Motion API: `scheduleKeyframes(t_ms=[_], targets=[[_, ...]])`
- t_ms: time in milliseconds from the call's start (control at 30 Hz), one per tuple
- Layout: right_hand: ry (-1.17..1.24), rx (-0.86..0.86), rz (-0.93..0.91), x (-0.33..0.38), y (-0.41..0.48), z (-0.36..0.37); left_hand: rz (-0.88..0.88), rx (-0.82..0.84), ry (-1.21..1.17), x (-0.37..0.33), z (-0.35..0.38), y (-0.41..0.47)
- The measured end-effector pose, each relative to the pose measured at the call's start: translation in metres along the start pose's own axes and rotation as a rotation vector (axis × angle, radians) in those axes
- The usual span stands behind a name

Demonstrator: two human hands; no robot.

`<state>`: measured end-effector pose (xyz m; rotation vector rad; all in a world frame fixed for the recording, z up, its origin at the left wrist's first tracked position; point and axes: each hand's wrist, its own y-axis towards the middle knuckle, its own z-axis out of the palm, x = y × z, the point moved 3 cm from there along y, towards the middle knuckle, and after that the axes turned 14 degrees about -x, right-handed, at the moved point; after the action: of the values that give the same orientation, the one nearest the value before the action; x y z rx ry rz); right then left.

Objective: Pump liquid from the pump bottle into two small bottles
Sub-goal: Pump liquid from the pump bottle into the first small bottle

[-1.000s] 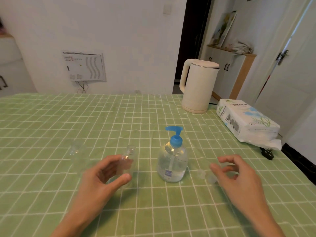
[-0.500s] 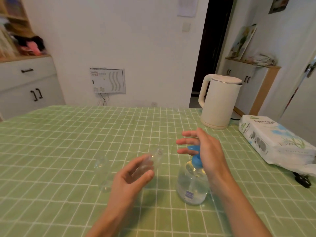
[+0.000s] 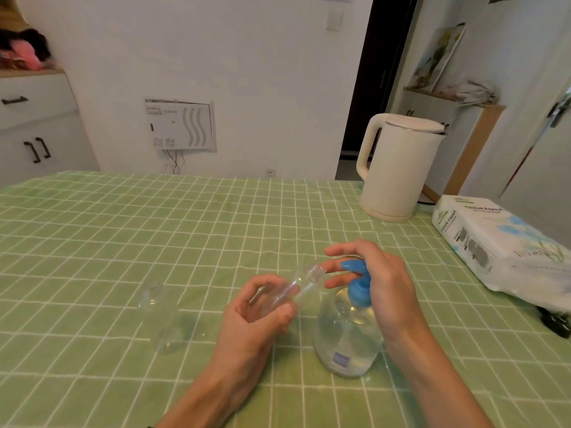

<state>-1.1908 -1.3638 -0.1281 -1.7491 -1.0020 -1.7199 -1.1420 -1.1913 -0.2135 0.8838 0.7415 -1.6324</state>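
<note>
A clear pump bottle (image 3: 346, 338) with a blue pump head (image 3: 355, 281) stands on the green checked tablecloth, partly filled with clear liquid. My right hand (image 3: 380, 285) rests over the pump head, fingers spread. My left hand (image 3: 259, 313) grips a small clear bottle (image 3: 301, 284), tilted with its open mouth toward the pump's spout. A second small clear bottle (image 3: 160, 319) stands upright to the left, apart from both hands.
A white electric kettle (image 3: 398, 168) stands at the back right of the table (image 3: 123, 242). A pack of tissue paper (image 3: 500, 245) lies at the right edge, with a black plug (image 3: 556, 322) beside it. White cabinets stand behind at the left.
My right hand moved from the table at the right onto the pump head. My left hand lifted the small bottle and tilted its mouth toward the spout. The view shifted closer.
</note>
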Motion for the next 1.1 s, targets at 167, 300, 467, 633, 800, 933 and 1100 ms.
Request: scheduleKeyframes(t_ms=[167, 300, 467, 633, 800, 933, 1100], targets=[[-0.014, 0.007, 0.015, 0.003, 0.003, -0.001, 0.001, 0.016, 0.010, -0.001, -0.001, 0.001], [-0.107, 0.091, 0.048, 0.016, 0.019, -0.006, 0.006, 0.011, 0.017, -0.001, -0.002, 0.000], [-0.098, 0.052, 0.038, 0.021, 0.026, -0.002, 0.011, 0.000, 0.048, -0.002, -0.001, 0.000], [-0.027, 0.099, 0.089, 0.020, 0.026, -0.002, 0.028, -0.005, 0.044, -0.003, 0.002, 0.000], [0.091, 0.132, 0.156, 0.028, 0.025, -0.006, 0.070, 0.003, 0.062, -0.006, 0.009, 0.000], [-0.075, -0.020, -0.022, 0.030, 0.022, -0.001, 0.097, 0.018, 0.096, -0.010, 0.010, 0.000], [-0.165, -0.060, -0.070, 0.024, 0.021, 0.003, 0.171, 0.006, 0.162, -0.024, 0.011, 0.000]])
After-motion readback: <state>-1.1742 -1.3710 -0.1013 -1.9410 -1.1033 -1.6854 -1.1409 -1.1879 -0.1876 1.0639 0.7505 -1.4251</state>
